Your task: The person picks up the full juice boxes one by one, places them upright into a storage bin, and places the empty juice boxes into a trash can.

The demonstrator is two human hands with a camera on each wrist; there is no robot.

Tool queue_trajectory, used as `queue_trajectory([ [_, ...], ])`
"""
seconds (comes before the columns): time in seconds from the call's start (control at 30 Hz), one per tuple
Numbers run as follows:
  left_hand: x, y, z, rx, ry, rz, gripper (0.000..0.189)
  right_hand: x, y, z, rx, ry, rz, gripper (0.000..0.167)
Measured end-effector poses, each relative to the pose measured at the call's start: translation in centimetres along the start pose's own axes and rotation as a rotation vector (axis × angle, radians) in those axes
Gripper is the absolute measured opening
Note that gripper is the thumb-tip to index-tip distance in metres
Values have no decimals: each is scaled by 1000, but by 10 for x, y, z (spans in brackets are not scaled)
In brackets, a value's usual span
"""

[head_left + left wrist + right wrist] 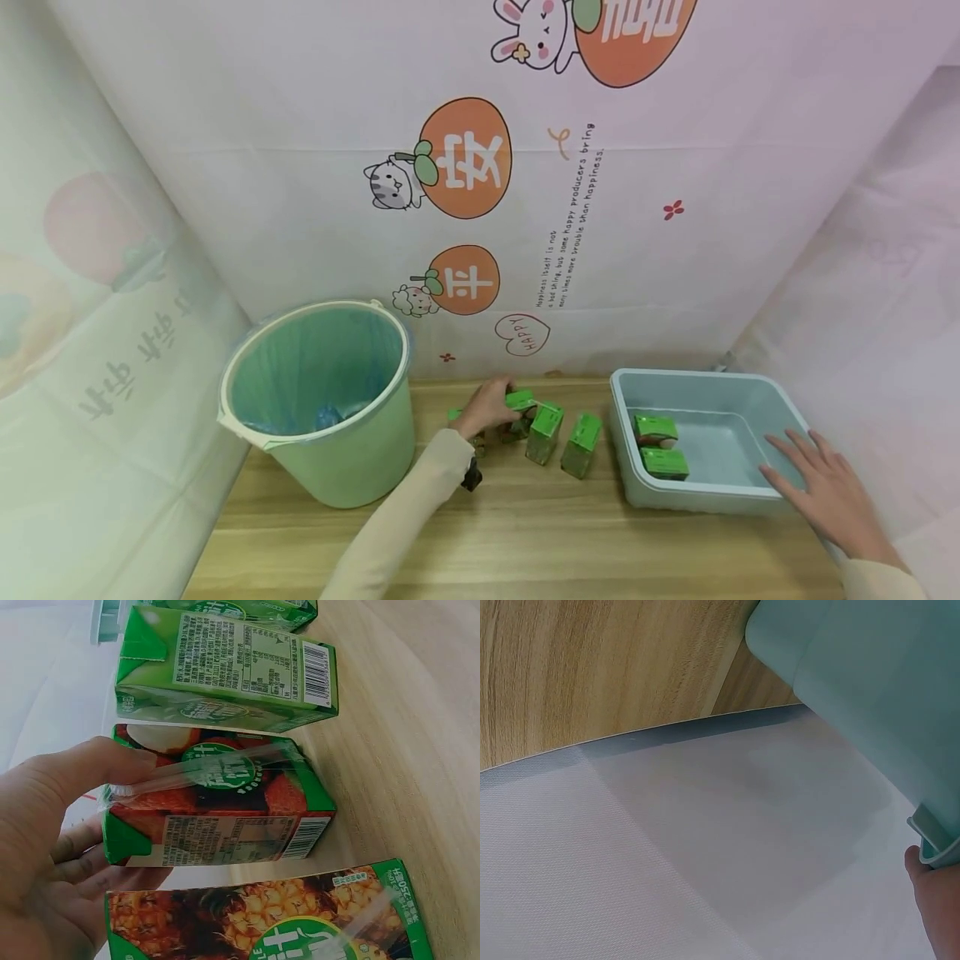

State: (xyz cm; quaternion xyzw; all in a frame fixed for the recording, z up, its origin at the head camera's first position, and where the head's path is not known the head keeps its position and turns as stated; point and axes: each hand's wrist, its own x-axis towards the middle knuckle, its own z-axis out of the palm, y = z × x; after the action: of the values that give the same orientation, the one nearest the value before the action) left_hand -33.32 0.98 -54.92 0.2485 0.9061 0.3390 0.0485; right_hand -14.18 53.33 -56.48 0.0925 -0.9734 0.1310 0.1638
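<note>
My left hand [487,408] pinches a juice box [519,401] near the back of the table. In the left wrist view, this lychee juice box [225,780] has a straw wrapped in clear film on its side; the thumb presses on it and the fingers go behind. A green juice box [232,667] and a pineapple juice box [225,922] flank it. My right hand [828,492], fingers spread, rests at the right rim of a light blue plastic basin [723,446]. In the right wrist view, only part of the right hand [939,907] shows at the rim.
Two green-topped juice boxes [663,463] lie in the basin's left side. More juice boxes [581,446] stand between the left hand and the basin. A pale green bucket [352,467] lined with a clear bag stands at left. Printed cloth [630,267] hangs behind the wooden table [525,542].
</note>
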Motion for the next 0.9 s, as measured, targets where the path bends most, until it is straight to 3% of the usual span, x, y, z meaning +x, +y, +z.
queue_trajectory([
  [0.5, -5, -2, -1, -64, 82, -6, 40, 2, -4, -4, 19, -47, 20, 64],
  [0.9, 3, 23, -31, -57, 182, -36, 41, 1, -3, -4, 16, -45, 26, 65],
])
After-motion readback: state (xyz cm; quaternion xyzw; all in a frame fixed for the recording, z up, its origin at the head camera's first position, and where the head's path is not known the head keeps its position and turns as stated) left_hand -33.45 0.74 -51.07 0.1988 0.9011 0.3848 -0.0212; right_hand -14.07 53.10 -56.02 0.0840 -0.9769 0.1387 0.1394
